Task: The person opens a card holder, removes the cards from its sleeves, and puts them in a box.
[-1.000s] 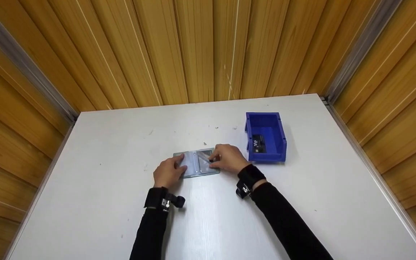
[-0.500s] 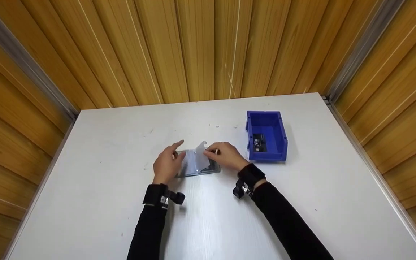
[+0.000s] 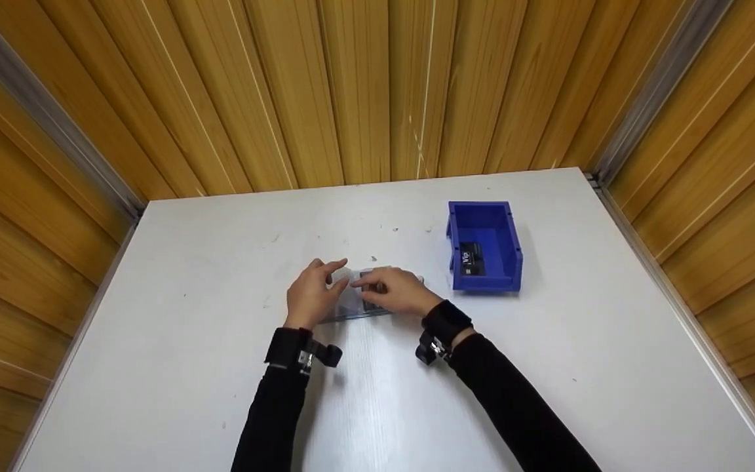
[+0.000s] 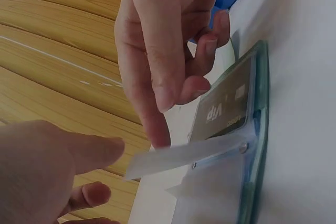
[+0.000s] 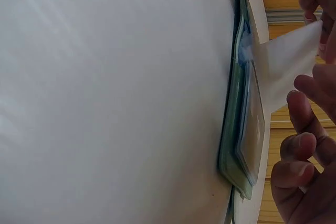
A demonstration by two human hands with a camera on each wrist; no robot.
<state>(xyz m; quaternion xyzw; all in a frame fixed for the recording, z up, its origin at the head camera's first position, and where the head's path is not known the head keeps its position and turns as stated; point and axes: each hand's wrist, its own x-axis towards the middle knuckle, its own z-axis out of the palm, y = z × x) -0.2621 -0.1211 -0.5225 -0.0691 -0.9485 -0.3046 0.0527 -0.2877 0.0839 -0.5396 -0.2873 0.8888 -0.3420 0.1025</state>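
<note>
Card holder (image 3: 352, 305) lies mid-table (image 3: 613, 341), dark "Vip" card (image 4: 223, 103) on its right-edge side, clear page (image 4: 163, 160) raised. Right hand (image 3: 398, 290) loosely bent, index fingertip at page; left hand (image 3: 312, 295) beside it, fingers parted. Blue bin (image 3: 486, 284) toward far right corner; "Vip" reads inside too.

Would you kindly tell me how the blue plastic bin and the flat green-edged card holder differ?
The blue plastic bin is opaque; the flat green-edged card holder is partly clear. The bin has tall walls; the holder lies thin, one translucent leaf raised. Both hold a dark "Vip" card.
</note>
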